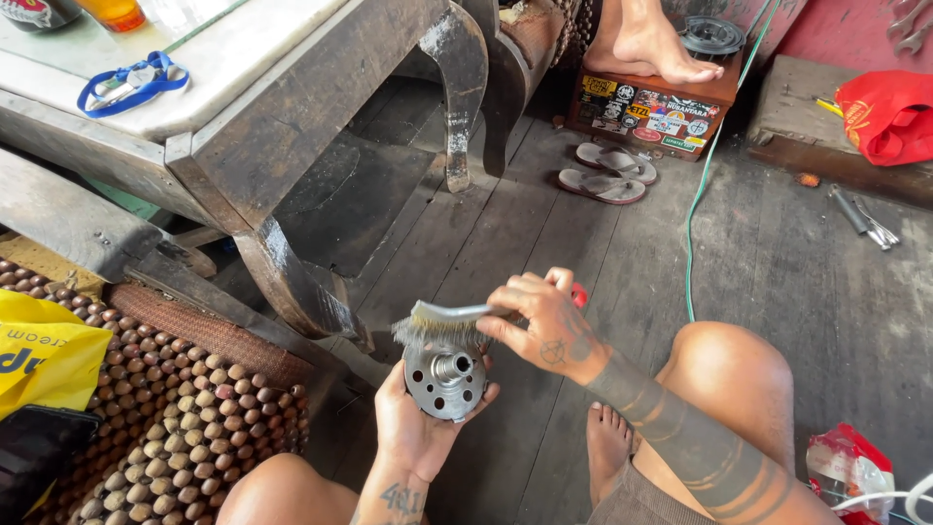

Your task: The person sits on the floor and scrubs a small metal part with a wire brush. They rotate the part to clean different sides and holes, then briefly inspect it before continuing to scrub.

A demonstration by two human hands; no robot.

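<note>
Cupping a round metal hub [445, 377] from below, the left hand [413, 433] holds it above the wooden floor [777, 262]. Just above, the right hand [544, 326] grips a wire brush [432, 323], bristles touching the hub's rim. A hard stroke could likely scrape the left fingers.

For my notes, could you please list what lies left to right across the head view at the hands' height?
Yellow bag → beaded mat → metal hub in left hand → right hand holding wire brush → red-and-clear packet.
</note>
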